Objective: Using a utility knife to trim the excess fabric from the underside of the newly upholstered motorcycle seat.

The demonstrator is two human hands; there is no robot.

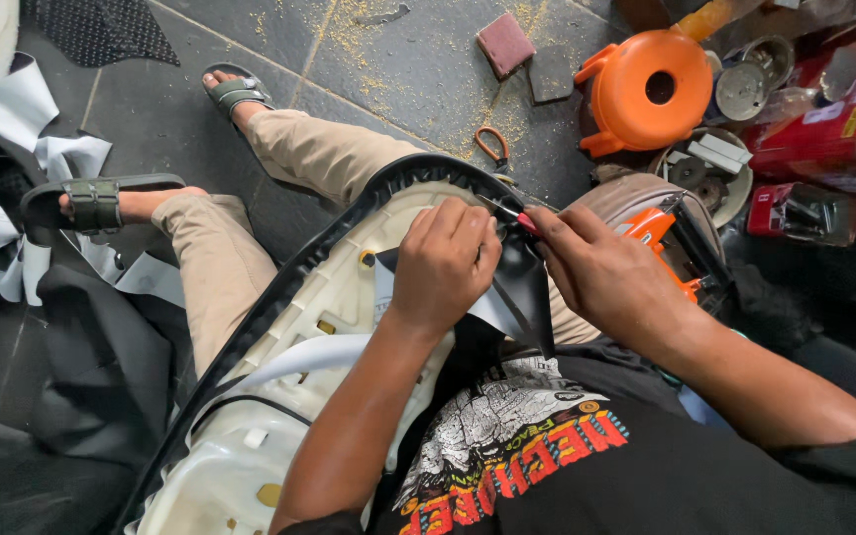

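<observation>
An orange plastic stool [649, 91] lay on its side at the top right, beside a round tub of metal parts [713, 171] and red boxes [824, 114]. Small orange-handled scissors [491, 147] rested on the floor just beyond the seat's rim, with a reddish sanding block [504, 44] farther off. White and black offcuts [22, 139] were heaped at the left by a sandalled foot [101, 203]. An orange stapler-like tool [671, 248] sat on the person's right thigh, partly hidden by the right hand [596, 272].

The floor [398, 59] was dark stone tile, dusted with yellowish sawdust along the grout lines.

An upturned motorcycle seat [279, 396], its pale hard plastic base edged by smooth black vinyl, lay across the person's lap. The left hand [443, 263] was closed, pinching a flap of black cover material [522, 287] at the seat's rim. The right hand was clamped on a slim red-handled blade [512, 213], probably a cutter, though its tip was too small to tell, touching the flap beside the left fingers
</observation>
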